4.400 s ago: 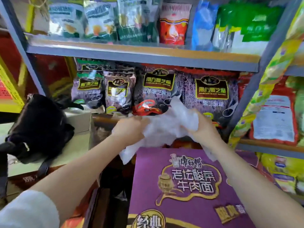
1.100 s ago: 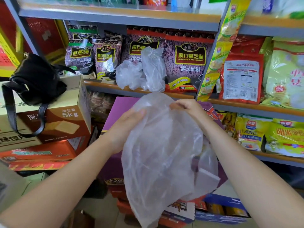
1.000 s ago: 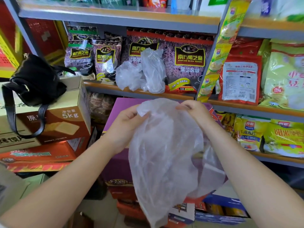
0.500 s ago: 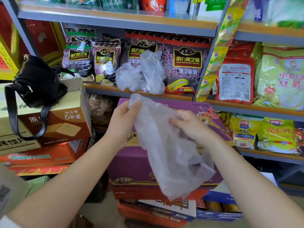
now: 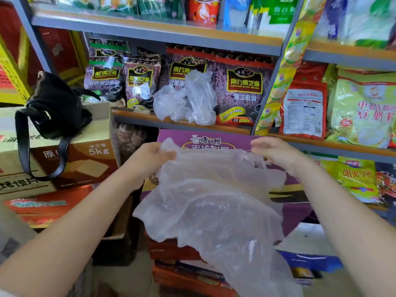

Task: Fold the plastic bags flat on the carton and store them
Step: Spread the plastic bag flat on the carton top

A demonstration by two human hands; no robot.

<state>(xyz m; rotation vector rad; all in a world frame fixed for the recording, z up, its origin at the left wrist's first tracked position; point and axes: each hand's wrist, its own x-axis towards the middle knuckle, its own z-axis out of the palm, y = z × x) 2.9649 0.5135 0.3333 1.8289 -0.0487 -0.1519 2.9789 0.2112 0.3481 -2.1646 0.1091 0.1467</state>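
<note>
Hands (image 5: 154,155) pinching plastic bag (image 5: 214,211) over purple carton (image 5: 214,136), shop shelves (image 5: 154,28) behind

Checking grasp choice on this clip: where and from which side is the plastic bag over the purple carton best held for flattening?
Judging by its pose, the plastic bag is best pinched at its two far top corners, one from each side, as the left hand and right hand do: the rest drapes loose over the purple carton.

Three plastic bags (image 5: 214,200), one purple carton (image 5: 240,139), one black handbag (image 5: 57,103).
</note>
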